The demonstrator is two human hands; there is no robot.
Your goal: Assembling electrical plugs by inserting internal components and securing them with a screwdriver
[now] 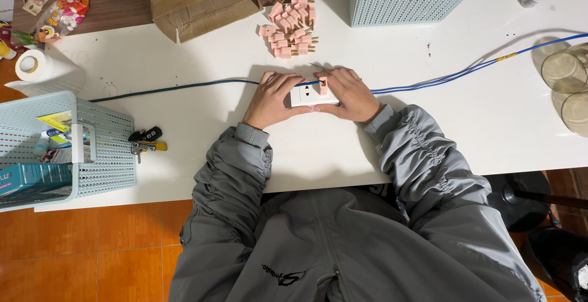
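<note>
Both hands hold a white socket (311, 95) flat on the bench (184, 112). The left hand (272, 98) curls its fingers around the socket's left end; the right hand (350, 94) presses a pink plug (323, 86) into it. More plugs (291, 27) lie beyond, near a basket (410, 2).

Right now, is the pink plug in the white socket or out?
In: the pink plug stands in the white socket, held between both hands.

Smooth white plastic socket (311, 95) on matt white table (184, 112).
</note>
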